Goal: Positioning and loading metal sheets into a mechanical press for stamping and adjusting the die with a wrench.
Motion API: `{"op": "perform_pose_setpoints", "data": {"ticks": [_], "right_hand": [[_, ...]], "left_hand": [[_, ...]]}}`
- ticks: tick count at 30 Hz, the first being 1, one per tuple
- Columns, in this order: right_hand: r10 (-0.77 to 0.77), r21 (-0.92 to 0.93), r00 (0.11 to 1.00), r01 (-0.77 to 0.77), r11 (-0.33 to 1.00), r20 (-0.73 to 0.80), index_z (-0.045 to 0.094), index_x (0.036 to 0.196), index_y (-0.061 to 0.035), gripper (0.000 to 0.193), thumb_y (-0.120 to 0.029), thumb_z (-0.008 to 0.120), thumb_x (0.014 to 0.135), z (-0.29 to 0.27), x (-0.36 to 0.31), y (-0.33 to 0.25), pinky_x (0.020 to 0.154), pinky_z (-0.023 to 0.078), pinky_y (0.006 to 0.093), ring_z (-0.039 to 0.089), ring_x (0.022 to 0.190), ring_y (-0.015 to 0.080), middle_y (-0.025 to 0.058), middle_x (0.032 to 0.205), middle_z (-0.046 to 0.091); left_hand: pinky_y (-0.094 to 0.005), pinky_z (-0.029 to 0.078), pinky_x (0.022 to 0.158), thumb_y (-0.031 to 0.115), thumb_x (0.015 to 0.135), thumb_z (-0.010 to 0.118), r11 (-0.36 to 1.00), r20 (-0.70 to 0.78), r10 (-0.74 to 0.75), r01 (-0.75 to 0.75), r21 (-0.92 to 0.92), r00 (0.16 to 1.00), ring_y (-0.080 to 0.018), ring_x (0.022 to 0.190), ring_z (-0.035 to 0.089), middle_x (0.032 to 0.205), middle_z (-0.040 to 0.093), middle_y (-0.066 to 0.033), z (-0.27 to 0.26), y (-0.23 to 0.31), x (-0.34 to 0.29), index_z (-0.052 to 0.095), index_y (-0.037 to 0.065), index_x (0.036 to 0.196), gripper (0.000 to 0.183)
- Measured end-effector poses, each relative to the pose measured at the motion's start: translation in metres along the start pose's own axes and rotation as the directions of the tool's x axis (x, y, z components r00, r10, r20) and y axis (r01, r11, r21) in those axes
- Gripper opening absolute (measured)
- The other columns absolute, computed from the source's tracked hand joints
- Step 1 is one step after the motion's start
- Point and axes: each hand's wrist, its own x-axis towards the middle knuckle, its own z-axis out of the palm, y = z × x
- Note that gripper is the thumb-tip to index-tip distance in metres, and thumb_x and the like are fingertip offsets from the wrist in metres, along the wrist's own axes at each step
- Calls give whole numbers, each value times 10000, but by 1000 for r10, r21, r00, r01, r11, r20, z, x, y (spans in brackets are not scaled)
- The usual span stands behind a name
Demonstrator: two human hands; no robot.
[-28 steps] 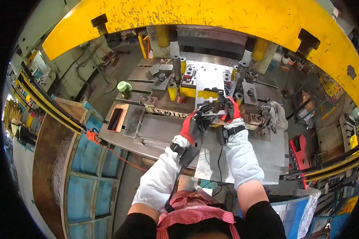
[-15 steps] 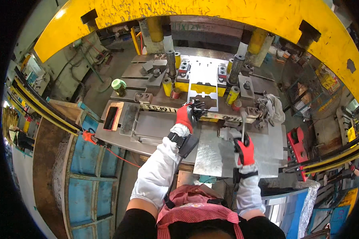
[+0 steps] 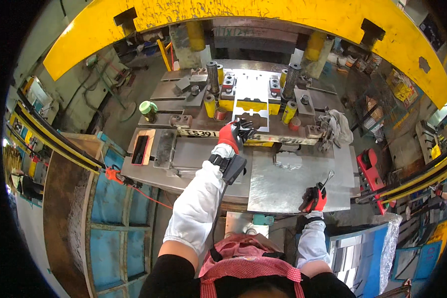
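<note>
My left hand (image 3: 236, 135), in a red and black glove, reaches to the front of the press die. Its curled fingers close on the near left corner of a bright sheet metal strip (image 3: 264, 115) with shaped cut-outs; the fingertips are partly hidden. My right hand (image 3: 313, 199), gloved alike, is closed around a short metal tool (image 3: 326, 180) with a rounded end; its exact kind does not show. That hand is over the near right part of a flat metal sheet (image 3: 268, 186). Thin shaped metal pieces (image 3: 288, 160) lie at the sheet's far edge.
Dark guide posts (image 3: 289, 82) and yellow cylinders (image 3: 289, 112) stand around the die. A grey rag (image 3: 336, 126) lies at the right, a green-capped bottle (image 3: 148, 110) at the left. Stacked metal sheets (image 3: 193, 156) sit left of my left arm. A yellow press beam (image 3: 243, 10) spans overhead.
My right hand has drawn back toward me with the metal tool, away from the die's front edge. My left hand stays at the strip's near end. The view has shifted slightly.
</note>
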Motion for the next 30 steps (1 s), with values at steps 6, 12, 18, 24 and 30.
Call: {"op": "perform_pose_setpoints", "data": {"ticks": [6, 12, 18, 24, 30], "right_hand": [[0, -45, 1000, -1, 999, -27, 493, 1031, -63, 264, -185, 573, 810, 2, 0, 0, 397, 404, 306, 455, 423, 170, 60, 561, 482], [-17, -4, 997, 17, 1000, -75, 488, 1065, -78, 289, -202, 576, 819, -6, 3, 2, 391, 416, 326, 470, 422, 186, 68, 580, 501], [-26, -14, 998, 25, 1000, -62, 508, 1016, -90, 253, -222, 591, 817, -16, 9, 8, 385, 417, 329, 466, 418, 185, 65, 575, 498], [-2, -45, 993, -4, 999, -116, 504, 984, -95, 227, -220, 586, 815, 3, -1, 1, 380, 408, 326, 459, 410, 185, 60, 564, 490], [-33, -24, 991, 30, 999, -133, 511, 963, -83, 197, -195, 576, 814, -4, 5, 3, 372, 407, 329, 467, 410, 190, 63, 576, 499]], "left_hand": [[-408, 533, 725, 150, 917, 391, 999, 9, 24, -25, 39, 1000, -279, 799, 615, 903, 608, -139, -4, 4, 2, 511, -6, 978, 206], [-421, 529, 746, 155, 916, 398, 998, -55, -51, 49, -30, 997, -287, 830, 616, 909, 614, -155, 15, 3, -4, 506, -3, 986, 204], [-431, 523, 788, 154, 916, 412, 998, 14, -9, 10, -65, 1000, -294, 854, 614, 948, 600, -171, 4, -1, 1, 490, -15, 998, 203], [-409, 531, 778, 144, 915, 416, 1000, 117, 22, -22, -1, 993, -279, 852, 619, 944, 603, -160, -20, -1, 18, 487, -21, 1003, 200], [-401, 541, 754, 145, 911, 415, 999, 52, -22, 25, -44, 998, -288, 836, 624, 942, 611, -161, -13, -4, 19, 510, -13, 986, 199]]}}
